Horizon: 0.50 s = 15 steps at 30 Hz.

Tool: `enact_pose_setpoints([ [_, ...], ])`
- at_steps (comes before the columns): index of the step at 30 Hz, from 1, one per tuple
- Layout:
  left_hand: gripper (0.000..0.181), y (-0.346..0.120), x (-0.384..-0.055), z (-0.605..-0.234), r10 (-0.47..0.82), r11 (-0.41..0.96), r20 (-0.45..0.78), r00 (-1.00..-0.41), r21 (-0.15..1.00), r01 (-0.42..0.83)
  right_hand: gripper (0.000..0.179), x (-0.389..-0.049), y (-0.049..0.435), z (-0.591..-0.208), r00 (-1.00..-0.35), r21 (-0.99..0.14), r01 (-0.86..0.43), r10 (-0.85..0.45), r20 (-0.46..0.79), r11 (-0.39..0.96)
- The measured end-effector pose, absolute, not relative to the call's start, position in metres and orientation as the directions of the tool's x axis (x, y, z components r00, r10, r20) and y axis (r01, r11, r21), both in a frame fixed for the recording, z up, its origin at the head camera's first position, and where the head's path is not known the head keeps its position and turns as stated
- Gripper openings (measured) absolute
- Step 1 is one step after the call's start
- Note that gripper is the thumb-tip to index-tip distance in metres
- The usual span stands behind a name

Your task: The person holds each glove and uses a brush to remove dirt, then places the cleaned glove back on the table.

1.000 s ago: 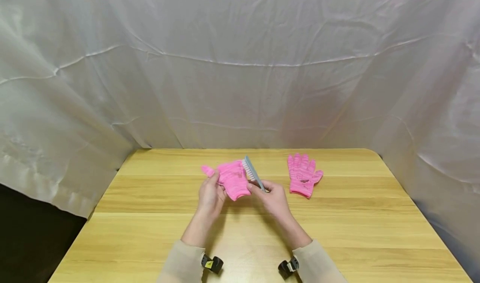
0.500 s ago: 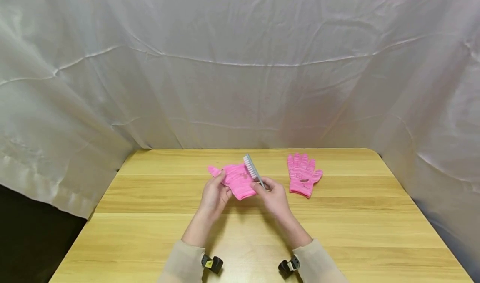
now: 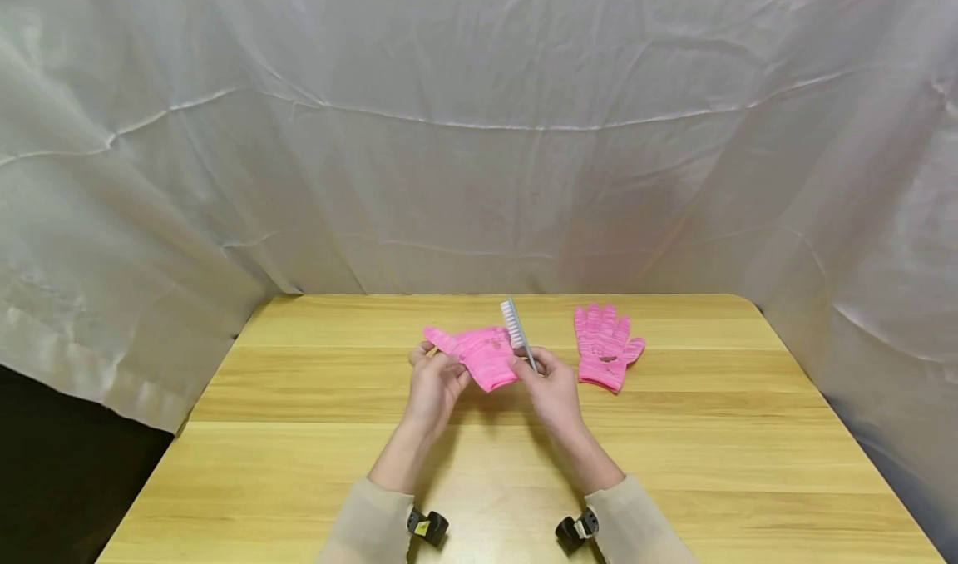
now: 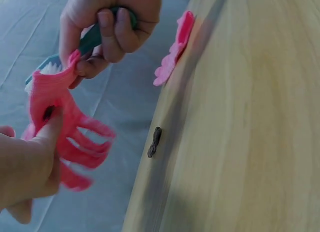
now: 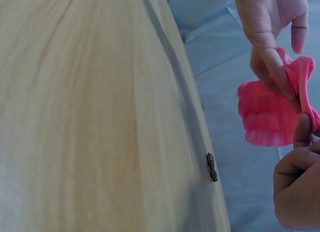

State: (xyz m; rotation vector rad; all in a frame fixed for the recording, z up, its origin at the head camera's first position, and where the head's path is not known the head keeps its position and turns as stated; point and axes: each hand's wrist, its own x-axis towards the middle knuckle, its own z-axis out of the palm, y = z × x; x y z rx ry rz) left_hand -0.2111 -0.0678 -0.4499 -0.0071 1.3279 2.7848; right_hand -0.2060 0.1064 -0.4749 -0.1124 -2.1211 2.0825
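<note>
My left hand (image 3: 434,391) holds a pink knit glove (image 3: 482,356) above the table, its thumb pressing near a dark stain in the left wrist view. A grey-blue brush (image 3: 513,323) with white bristles is in my right hand (image 3: 555,393), whose curled fingers wrap its handle (image 4: 91,39). That hand's thumb and forefinger also pinch the glove's cuff (image 4: 52,79). The bristles point left, next to the glove; whether they touch it I cannot tell. A second pink glove (image 3: 606,348) lies flat to the right, fingers pointing away, a dark stain near its cuff.
Both hands are over the wooden table (image 3: 299,464). A small dark twisted object (image 4: 154,142) shows near the table edge in both wrist views. Grey cloth (image 3: 479,173) hangs behind and at both sides.
The held glove has shifted right. My left fingers have changed their hold on it. The brush has moved slightly right and stands more upright. The second glove stays put.
</note>
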Motion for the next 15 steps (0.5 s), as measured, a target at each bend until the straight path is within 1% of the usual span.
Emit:
enact_pose_setpoints([
  [2,0.045,-0.0651,-0.2097,-0.4494,0.016,-0.635,-0.009,-1.000,0.773,-0.017,0.024,-0.2064,0.1069,-0.4742,-0.982,-0.998,-0.061,0.178,0.061,0.008],
  [5,0.039,-0.0619,-0.2082,-0.4512,-0.007,-0.617,0.056,-0.998,0.785,0.048,0.024,-0.2064,0.1070,-0.4728,-0.982,-0.998,-0.065,0.180,0.060,-0.018],
  [9,0.025,-0.0598,-0.2069,-0.4552,0.024,-0.555,0.172,-0.985,0.822,0.130,0.025,-0.2054,0.1071,-0.4702,-0.982,-0.997,-0.055,0.183,0.043,-0.059],
  [11,0.023,-0.0604,-0.2067,-0.4568,0.053,-0.523,0.210,-0.976,0.839,0.152,0.025,-0.2047,0.1071,-0.4688,-0.983,-0.996,-0.045,0.182,0.030,-0.077],
  [13,0.033,-0.0621,-0.2065,-0.4578,0.084,-0.500,0.228,-0.970,0.852,0.157,0.025,-0.2045,0.1072,-0.4680,-0.985,-0.995,-0.037,0.173,0.020,-0.092],
  [15,0.048,-0.0647,-0.2070,-0.4583,0.110,-0.462,0.237,-0.965,0.872,0.162,0.025,-0.2041,0.1075,-0.4673,-0.986,-0.994,-0.031,0.166,0.014,-0.101],
])
